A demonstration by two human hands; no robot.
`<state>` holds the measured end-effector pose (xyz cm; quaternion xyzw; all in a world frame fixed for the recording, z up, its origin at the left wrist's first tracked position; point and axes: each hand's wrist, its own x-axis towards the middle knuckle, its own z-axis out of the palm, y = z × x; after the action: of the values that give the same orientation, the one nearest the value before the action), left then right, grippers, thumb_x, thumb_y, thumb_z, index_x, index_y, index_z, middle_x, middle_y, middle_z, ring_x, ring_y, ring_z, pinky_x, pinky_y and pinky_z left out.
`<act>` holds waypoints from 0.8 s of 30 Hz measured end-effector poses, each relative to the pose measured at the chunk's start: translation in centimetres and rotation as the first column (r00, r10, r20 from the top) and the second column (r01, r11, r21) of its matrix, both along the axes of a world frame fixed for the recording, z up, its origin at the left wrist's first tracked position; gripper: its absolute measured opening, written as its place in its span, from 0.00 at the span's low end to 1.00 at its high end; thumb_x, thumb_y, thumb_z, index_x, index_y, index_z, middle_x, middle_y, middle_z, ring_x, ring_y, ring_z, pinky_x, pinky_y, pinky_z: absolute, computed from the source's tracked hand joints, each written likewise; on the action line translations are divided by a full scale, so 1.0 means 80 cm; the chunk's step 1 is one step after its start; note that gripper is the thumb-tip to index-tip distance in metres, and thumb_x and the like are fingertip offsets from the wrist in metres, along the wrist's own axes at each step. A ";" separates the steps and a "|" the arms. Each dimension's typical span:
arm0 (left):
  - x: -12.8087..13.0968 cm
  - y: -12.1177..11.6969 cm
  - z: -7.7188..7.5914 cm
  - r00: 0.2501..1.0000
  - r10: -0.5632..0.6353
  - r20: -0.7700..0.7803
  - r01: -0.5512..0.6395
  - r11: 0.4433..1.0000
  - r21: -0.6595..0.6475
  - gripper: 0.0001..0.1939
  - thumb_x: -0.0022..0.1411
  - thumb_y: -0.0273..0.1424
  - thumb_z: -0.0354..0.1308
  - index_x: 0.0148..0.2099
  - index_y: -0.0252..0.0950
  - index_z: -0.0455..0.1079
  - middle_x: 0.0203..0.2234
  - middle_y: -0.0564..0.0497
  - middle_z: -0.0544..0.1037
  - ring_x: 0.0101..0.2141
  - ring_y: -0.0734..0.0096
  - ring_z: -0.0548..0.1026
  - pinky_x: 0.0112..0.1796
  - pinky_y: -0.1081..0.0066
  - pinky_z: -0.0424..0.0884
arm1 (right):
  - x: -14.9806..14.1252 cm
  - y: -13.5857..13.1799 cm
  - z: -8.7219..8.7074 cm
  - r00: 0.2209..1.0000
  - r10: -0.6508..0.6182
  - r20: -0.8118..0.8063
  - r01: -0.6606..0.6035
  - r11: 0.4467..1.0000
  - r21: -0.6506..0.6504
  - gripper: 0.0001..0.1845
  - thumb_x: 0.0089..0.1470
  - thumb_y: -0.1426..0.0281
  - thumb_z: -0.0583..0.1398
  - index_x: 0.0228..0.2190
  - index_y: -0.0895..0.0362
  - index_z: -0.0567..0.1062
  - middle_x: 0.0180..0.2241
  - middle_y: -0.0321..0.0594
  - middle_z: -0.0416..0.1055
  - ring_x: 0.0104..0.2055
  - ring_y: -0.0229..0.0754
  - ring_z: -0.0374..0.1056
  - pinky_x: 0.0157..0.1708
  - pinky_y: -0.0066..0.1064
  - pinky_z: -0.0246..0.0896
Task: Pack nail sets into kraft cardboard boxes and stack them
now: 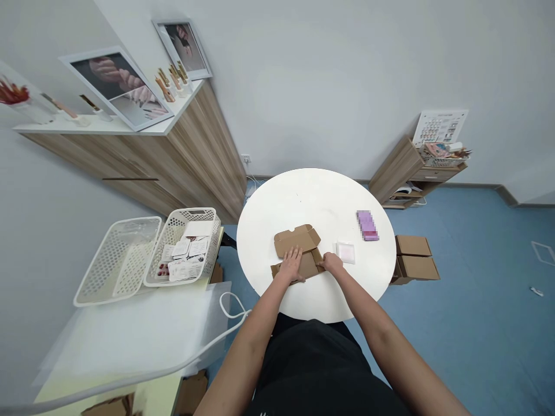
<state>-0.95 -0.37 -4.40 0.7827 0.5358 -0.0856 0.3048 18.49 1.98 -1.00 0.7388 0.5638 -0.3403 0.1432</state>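
Observation:
A brown cardboard box [297,238] lies open on the round white table [299,193], its lid tipped back toward the wall. My left hand [291,264] rests over the box's left part with the fingers stretched out. At the box's right end, my right hand [331,262] is closed on the cardboard side flap. Just right of that hand sits a small white square packet [346,252] with a pinkish middle. Farther right on the table is a purple item [367,225], blurred by pixelation.
Two white plastic baskets, one with cards [186,254] and one with clear plastic [119,260], stand at the left. Brown boxes [417,257] are stacked beside the table's right edge. A white cable [208,346] crosses the lower left. A wooden cabinet [208,144] stands behind.

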 end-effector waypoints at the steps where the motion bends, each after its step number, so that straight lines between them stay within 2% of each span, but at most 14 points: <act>1: -0.001 0.001 0.000 1.000 -0.007 0.008 0.007 1.000 -0.003 0.72 0.39 0.48 0.71 0.72 0.38 0.25 0.71 0.38 0.34 0.69 0.46 0.32 0.65 0.48 0.37 | 0.001 -0.002 -0.001 1.000 -0.005 0.000 0.005 1.000 0.002 0.12 0.51 0.61 0.65 0.32 0.55 0.74 0.38 0.43 0.77 0.40 0.46 0.74 0.32 0.30 0.62; 5: -0.001 0.001 -0.002 0.999 -0.039 0.019 0.039 0.999 -0.001 0.72 0.39 0.50 0.70 0.71 0.38 0.24 0.71 0.39 0.33 0.68 0.46 0.31 0.65 0.47 0.36 | 0.003 -0.008 -0.009 1.000 0.002 0.009 -0.002 1.000 0.021 0.11 0.54 0.59 0.63 0.33 0.55 0.74 0.39 0.43 0.77 0.41 0.46 0.74 0.32 0.30 0.63; 10: 0.000 -0.007 -0.001 0.999 -0.036 0.027 0.036 0.999 -0.008 0.71 0.41 0.48 0.70 0.72 0.37 0.23 0.71 0.38 0.33 0.68 0.46 0.32 0.65 0.49 0.36 | -0.003 -0.012 -0.016 0.999 0.026 0.025 -0.027 0.999 0.045 0.09 0.57 0.65 0.58 0.37 0.55 0.75 0.42 0.46 0.76 0.45 0.48 0.73 0.35 0.32 0.63; 13: 0.001 -0.007 0.002 0.999 -0.044 0.029 0.044 0.999 -0.011 0.70 0.42 0.46 0.70 0.72 0.37 0.25 0.71 0.39 0.33 0.69 0.47 0.32 0.66 0.50 0.37 | -0.006 -0.018 -0.014 0.999 0.039 0.029 -0.040 0.998 0.049 0.11 0.59 0.68 0.54 0.39 0.56 0.75 0.42 0.48 0.76 0.46 0.49 0.73 0.37 0.33 0.63; 16: 0.002 0.000 0.005 0.997 -0.076 -0.002 0.076 0.997 -0.010 0.69 0.42 0.44 0.71 0.72 0.38 0.27 0.71 0.39 0.34 0.69 0.48 0.33 0.66 0.50 0.38 | -0.002 -0.025 -0.008 0.997 0.061 0.040 -0.064 0.993 0.096 0.13 0.60 0.65 0.54 0.42 0.57 0.73 0.44 0.49 0.74 0.48 0.49 0.71 0.41 0.35 0.63; 18: 0.004 0.007 0.007 0.992 -0.121 -0.016 0.121 0.993 -0.010 0.69 0.40 0.43 0.71 0.72 0.38 0.27 0.71 0.40 0.34 0.69 0.49 0.34 0.65 0.50 0.38 | 0.003 -0.029 -0.001 0.992 0.111 0.065 -0.123 0.963 0.238 0.18 0.58 0.62 0.58 0.47 0.57 0.71 0.49 0.51 0.71 0.53 0.51 0.67 0.45 0.37 0.62; 21: 0.012 0.016 0.008 0.981 -0.196 -0.006 0.196 0.981 -0.005 0.70 0.39 0.42 0.72 0.72 0.38 0.29 0.71 0.41 0.35 0.69 0.49 0.35 0.65 0.50 0.38 | 0.011 -0.034 0.009 0.949 0.308 0.062 -0.304 0.849 0.433 0.31 0.52 0.60 0.64 0.55 0.57 0.65 0.58 0.53 0.62 0.60 0.55 0.57 0.53 0.42 0.59; 24: 0.025 0.022 0.008 0.972 -0.233 0.027 0.233 0.972 -0.008 0.70 0.38 0.40 0.73 0.72 0.39 0.31 0.71 0.41 0.37 0.69 0.49 0.35 0.66 0.50 0.37 | 0.017 -0.037 0.011 0.854 0.520 0.009 -0.480 0.781 0.399 0.47 0.46 0.62 0.68 0.63 0.53 0.56 0.67 0.51 0.49 0.68 0.58 0.42 0.60 0.49 0.51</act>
<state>1.02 1.36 -3.76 0.8396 0.4357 -0.1134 0.3040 19.87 -0.96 -0.09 0.5578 0.8017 -0.2088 0.0509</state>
